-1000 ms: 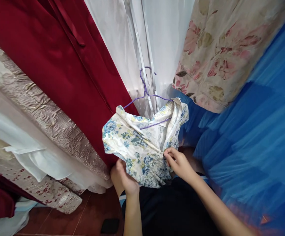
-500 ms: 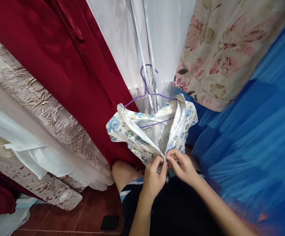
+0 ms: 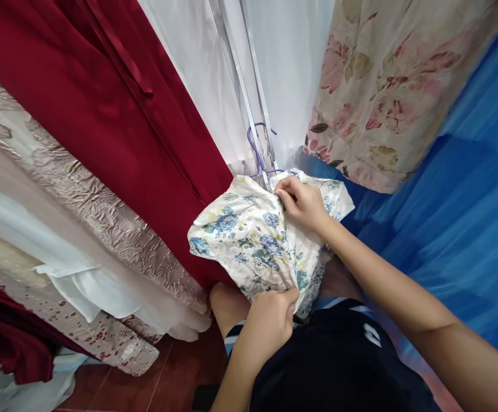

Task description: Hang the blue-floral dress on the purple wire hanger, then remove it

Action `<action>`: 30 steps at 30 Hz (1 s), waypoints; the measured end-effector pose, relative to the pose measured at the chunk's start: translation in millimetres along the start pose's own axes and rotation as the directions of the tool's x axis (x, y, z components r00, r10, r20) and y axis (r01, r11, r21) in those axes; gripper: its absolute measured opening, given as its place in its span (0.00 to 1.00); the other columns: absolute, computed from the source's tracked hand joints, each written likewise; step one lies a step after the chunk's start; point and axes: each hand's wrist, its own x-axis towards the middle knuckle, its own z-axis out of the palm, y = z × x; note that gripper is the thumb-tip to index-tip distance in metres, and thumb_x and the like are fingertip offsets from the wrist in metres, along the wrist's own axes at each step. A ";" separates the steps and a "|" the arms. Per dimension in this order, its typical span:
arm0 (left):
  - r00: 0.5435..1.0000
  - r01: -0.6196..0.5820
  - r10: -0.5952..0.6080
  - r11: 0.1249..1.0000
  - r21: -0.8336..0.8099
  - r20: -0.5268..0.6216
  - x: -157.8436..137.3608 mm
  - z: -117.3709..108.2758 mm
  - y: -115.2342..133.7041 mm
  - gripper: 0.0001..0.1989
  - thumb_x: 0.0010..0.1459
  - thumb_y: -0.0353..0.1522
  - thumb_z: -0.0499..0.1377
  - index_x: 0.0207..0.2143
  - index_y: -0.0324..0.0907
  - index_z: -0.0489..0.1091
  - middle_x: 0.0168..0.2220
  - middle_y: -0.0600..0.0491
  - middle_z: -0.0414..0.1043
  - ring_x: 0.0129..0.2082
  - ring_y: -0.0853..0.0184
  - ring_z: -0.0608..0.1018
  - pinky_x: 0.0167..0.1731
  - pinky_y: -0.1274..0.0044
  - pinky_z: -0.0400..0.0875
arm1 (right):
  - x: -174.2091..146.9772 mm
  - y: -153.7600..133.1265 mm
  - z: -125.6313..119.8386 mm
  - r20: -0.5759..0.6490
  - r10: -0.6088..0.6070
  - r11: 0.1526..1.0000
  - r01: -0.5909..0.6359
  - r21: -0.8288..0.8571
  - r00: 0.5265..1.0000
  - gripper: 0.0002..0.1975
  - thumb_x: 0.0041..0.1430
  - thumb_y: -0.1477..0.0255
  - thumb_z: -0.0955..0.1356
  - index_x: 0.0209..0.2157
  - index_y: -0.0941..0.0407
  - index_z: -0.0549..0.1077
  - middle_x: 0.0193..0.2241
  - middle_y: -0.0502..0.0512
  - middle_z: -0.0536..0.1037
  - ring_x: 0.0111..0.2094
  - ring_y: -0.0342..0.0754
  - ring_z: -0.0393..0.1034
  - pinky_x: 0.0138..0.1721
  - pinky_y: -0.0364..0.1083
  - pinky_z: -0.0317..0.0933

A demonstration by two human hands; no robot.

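Note:
A white dress (image 3: 249, 229) with blue and yellow flowers hangs over my lap on a purple wire hanger (image 3: 259, 154). Its opening is drawn together along a seam running from neckline to waist. At the top of that seam, my right hand (image 3: 303, 201) is closed in a pinch on what appears to be the zipper, its pull hidden by my fingers. Lower down, my left hand (image 3: 270, 317) is closed on the dress fabric at the bottom of the seam. The lower part of the dress is mostly hidden.
A dark red gown (image 3: 146, 143) and a pale textured gown (image 3: 115, 212) hang to the left. Behind are white fabric (image 3: 197, 68) and thin metal poles (image 3: 242, 86). Pink-flowered cloth (image 3: 364, 103) and blue tulle (image 3: 454, 229) hang on the right. Red tiles (image 3: 180, 366) cover the floor.
My right hand has moved up along the seam to the neckline, and the gaping opening has come together. My left hand has stayed low, gripping the fabric. The hanger is now mostly covered.

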 end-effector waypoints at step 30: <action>0.376 -0.277 -0.047 0.947 -0.160 -0.925 95.3 -136.0 -16.9 0.09 0.67 0.35 0.57 0.34 0.40 0.71 0.26 0.56 0.73 0.27 0.72 0.76 0.29 0.81 0.68 | -53.5 -34.5 54.2 -0.068 0.417 0.823 -0.345 0.450 0.906 0.12 0.69 0.61 0.62 0.42 0.54 0.68 0.20 0.45 0.62 0.22 0.43 0.57 0.26 0.42 0.52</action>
